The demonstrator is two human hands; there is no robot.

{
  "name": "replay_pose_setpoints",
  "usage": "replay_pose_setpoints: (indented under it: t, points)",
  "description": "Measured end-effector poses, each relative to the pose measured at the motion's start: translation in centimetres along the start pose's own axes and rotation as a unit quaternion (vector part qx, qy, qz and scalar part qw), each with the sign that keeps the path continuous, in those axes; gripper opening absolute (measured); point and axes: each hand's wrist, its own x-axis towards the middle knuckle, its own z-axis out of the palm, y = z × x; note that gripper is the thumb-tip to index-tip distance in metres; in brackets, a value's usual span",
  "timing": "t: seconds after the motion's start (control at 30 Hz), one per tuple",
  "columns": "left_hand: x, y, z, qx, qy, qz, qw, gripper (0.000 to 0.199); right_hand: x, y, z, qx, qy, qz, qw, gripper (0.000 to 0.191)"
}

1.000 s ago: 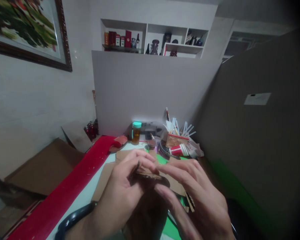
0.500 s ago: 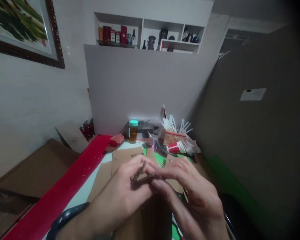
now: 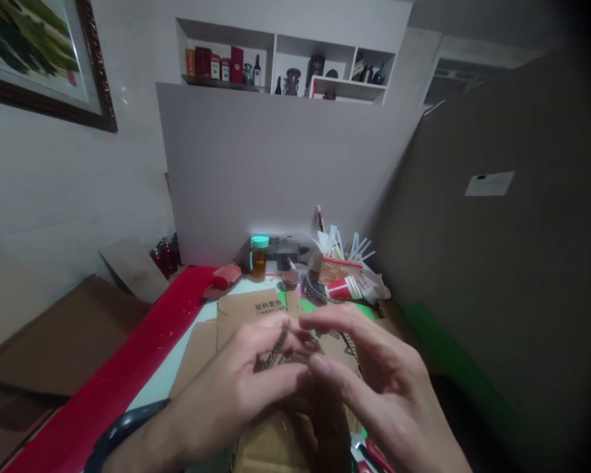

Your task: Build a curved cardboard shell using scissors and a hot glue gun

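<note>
My left hand (image 3: 256,371) is curled around a narrow piece of corrugated cardboard (image 3: 276,348), whose ridged edge shows between thumb and fingers. Close beside it is my right hand (image 3: 381,374), its thumb and index finger spread apart, the thumb tip near the left fingertips. Motion blurs the fingertips, and the left fingers hide part of the piece. Below both hands lies a larger folded piece of brown cardboard (image 3: 276,447). A red-handled tool (image 3: 377,454), probably scissors, shows partly under my right wrist.
Flat cardboard (image 3: 241,312) with printing covers the table ahead. Behind it stand an amber bottle with a turquoise lid (image 3: 259,259), stacked red-and-white cups (image 3: 343,288) and a box of white strips (image 3: 339,269). Red cloth (image 3: 128,368) runs along the left edge; grey panels (image 3: 285,157) rise behind.
My right index finger has lifted away from the thumb, opening the pinch at the strip. The strip has turned in my left hand, and the folded cardboard below shows more. The view shifted slightly.
</note>
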Motion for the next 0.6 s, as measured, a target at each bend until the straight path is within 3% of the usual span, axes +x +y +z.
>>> replay_pose_setpoints:
  t: [0.2, 0.37, 0.5, 0.6]
  points:
    - [0.3, -0.5, 0.3, 0.049, 0.006, 0.018, 0.999, 0.007, -0.1, -0.3, 0.1, -0.037, 0.005, -0.031, 0.999, 0.01]
    - [0.6, -0.5, 0.4, 0.049, -0.005, -0.002, 0.999, 0.006, -0.3, 0.0, 0.9, -0.122, 0.037, -0.06, 0.99, 0.016]
    - [0.6, 0.1, 0.4, 0.037, -0.027, -0.052, 0.998, 0.006, -0.3, 0.6, 1.3, -0.045, 0.082, 0.011, 0.996, 0.02]
    - [0.5, 0.5, 0.2, 0.02, -0.053, -0.077, 0.995, 0.014, -0.3, 0.9, 0.6, 0.014, 0.174, 0.03, 0.984, 0.022]
